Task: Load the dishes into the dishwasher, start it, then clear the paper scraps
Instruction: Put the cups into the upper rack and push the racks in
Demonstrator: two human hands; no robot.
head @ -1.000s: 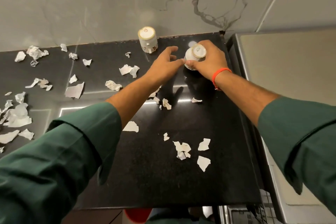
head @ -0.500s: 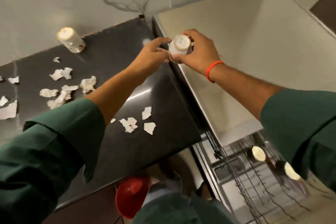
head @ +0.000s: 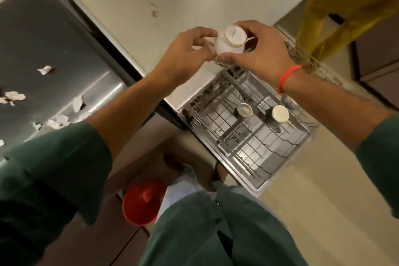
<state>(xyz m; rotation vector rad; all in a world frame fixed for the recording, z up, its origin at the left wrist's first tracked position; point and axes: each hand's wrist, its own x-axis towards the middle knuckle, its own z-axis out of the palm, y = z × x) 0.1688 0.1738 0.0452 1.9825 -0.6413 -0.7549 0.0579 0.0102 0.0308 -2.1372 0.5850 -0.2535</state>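
An upturned white cup (head: 230,42) hangs above the dishwasher rack (head: 248,134), pinched between the left hand (head: 187,54) and right hand (head: 262,52). Two cups stand in the rack at five o'clock; paper scraps (head: 13,96) litter the bench (head: 43,49) at nine.

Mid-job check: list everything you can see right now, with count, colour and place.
cup: one, white, upside down, held over the dishwasher top
cups in rack: two, dark with pale bases, upside down
dishwasher rack: one, wire, pulled out
countertop: one, dark, at left
paper scraps: several, white, on the countertop
red round object: one, on the floor
yellow cloth: one, top right
wristband: one, orange, on the right wrist
left hand: pinches the cup
right hand: grips the cup
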